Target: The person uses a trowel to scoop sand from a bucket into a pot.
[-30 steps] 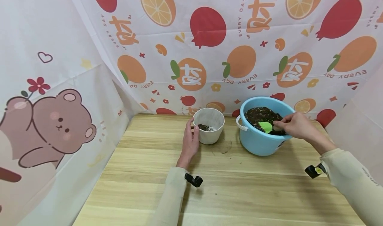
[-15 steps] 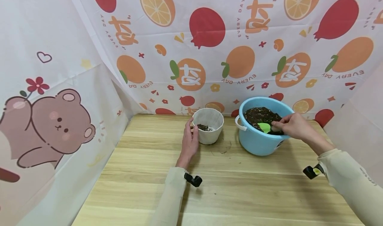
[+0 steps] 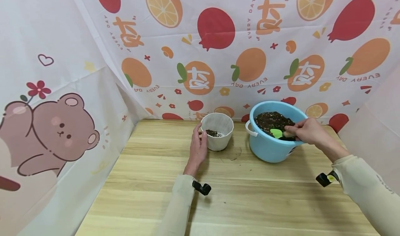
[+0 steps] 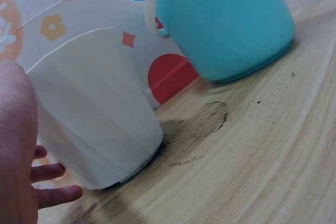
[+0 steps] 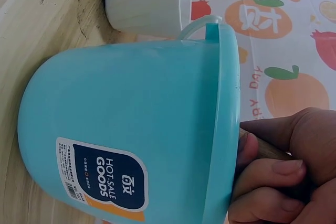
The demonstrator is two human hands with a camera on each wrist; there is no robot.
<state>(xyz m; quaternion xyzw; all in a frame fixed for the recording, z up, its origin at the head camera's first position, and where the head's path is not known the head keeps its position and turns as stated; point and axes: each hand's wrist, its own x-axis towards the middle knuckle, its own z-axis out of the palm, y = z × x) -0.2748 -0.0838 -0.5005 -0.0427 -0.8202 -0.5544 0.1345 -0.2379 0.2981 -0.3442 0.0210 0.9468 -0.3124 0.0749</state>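
Observation:
A white faceted plant pot [image 3: 218, 144] stands upright on the wooden table, with a little dark soil [image 3: 213, 133] at its bottom. My left hand [image 3: 198, 148] rests against the pot's left side, its fingers fairly straight; the left wrist view shows the fingers [image 4: 55, 195] spread beside the pot wall. To the right is a light blue bucket [image 3: 270, 151] holding dark potting soil [image 3: 272, 119]. My right hand [image 3: 309, 131] reaches over its rim and grips the wooden handle of a small trowel [image 3: 276, 133] with a green blade. The blade lies at the soil; its tip is partly hidden.
The bucket's white handle [image 3: 252, 131] hangs on its left side. Soil crumbs [image 4: 220, 116] mark the wooden table [image 3: 243, 201] between pot and bucket. Behind stands a fruit-print cloth [image 3: 225, 65], and a bear-print cloth [image 3: 65, 124] hangs at the left.
The trowel's green blade has tilted slightly in the soil, and more of its handle shows. My left hand and the pot have stayed put; the view has shifted a little.

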